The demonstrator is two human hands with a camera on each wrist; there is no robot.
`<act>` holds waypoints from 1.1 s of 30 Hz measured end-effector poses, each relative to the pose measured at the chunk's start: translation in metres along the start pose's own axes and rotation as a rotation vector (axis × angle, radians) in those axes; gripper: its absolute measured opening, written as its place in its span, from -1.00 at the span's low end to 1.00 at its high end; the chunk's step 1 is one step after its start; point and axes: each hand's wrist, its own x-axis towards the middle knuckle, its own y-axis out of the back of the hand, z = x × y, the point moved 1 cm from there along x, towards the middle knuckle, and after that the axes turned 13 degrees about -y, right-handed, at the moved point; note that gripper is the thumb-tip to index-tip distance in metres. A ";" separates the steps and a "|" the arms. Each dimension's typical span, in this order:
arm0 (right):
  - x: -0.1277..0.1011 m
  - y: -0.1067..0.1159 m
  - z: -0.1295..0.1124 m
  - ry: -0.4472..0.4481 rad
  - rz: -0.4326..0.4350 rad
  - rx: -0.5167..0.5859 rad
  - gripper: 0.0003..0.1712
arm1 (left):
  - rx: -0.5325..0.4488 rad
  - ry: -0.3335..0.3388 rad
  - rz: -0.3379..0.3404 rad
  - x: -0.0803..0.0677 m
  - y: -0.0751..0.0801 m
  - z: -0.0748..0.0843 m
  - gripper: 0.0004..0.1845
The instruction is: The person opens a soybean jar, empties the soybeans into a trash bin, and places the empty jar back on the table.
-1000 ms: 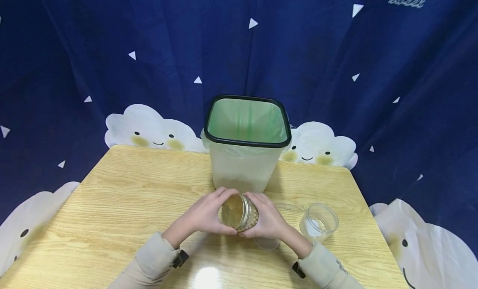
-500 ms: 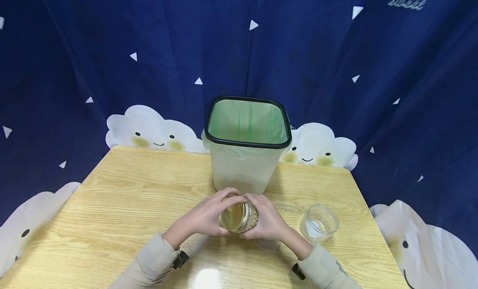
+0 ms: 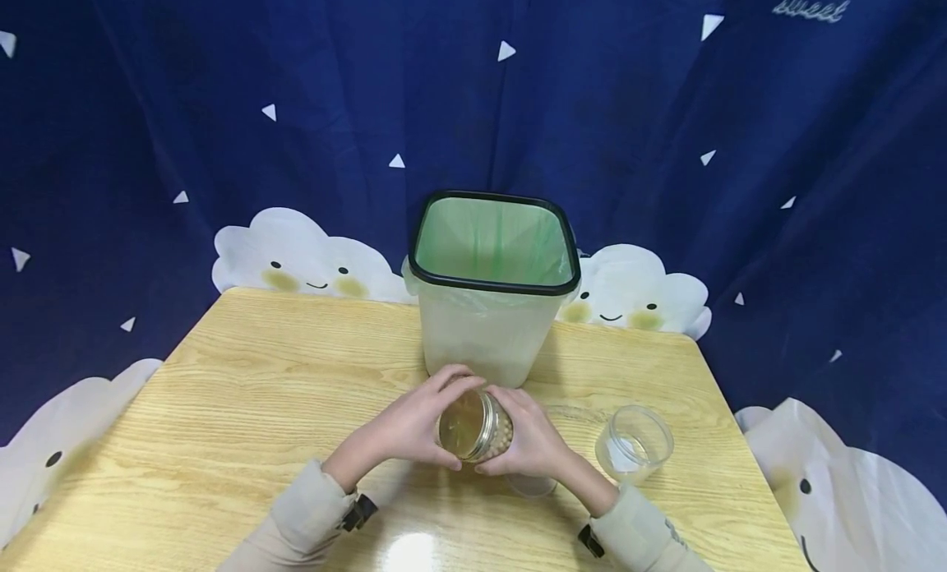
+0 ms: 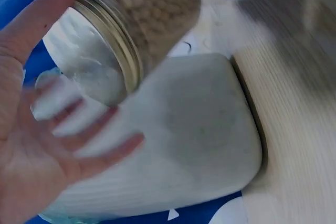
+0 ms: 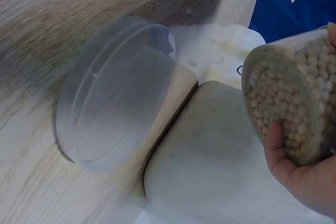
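A clear jar (image 3: 500, 431) full of pale beans lies tilted on its side between both hands, just above the table. Its gold metal lid (image 3: 460, 428) faces me. My left hand (image 3: 418, 424) wraps around the lid, fingers over the top and thumb beneath. In the left wrist view the lid (image 4: 94, 61) sits between thumb and blurred fingers of that hand (image 4: 31, 166). My right hand (image 3: 531, 442) grips the jar's body; in the right wrist view the jar (image 5: 291, 98) rests against that hand (image 5: 299, 182).
A white bin (image 3: 481, 334) with a black rim and green liner stands right behind the hands. An empty clear jar (image 3: 634, 443) stands at the right. A clear plastic lid (image 3: 531, 483) lies on the wooden table (image 3: 244, 391) under my right wrist.
My left fingers have shifted slightly around the gold lid. The jar and my right hand stay in nearly the same place.
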 end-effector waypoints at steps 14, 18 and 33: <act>0.000 0.001 0.002 -0.001 0.038 0.015 0.08 | -0.065 0.098 0.118 0.000 -0.007 -0.006 -0.16; 0.000 0.001 0.004 -0.038 0.050 0.042 0.10 | -0.113 0.124 0.141 -0.001 -0.007 -0.008 -0.12; -0.006 0.011 0.009 -0.101 0.033 0.130 0.10 | -0.158 0.213 0.237 -0.037 0.010 -0.019 -0.10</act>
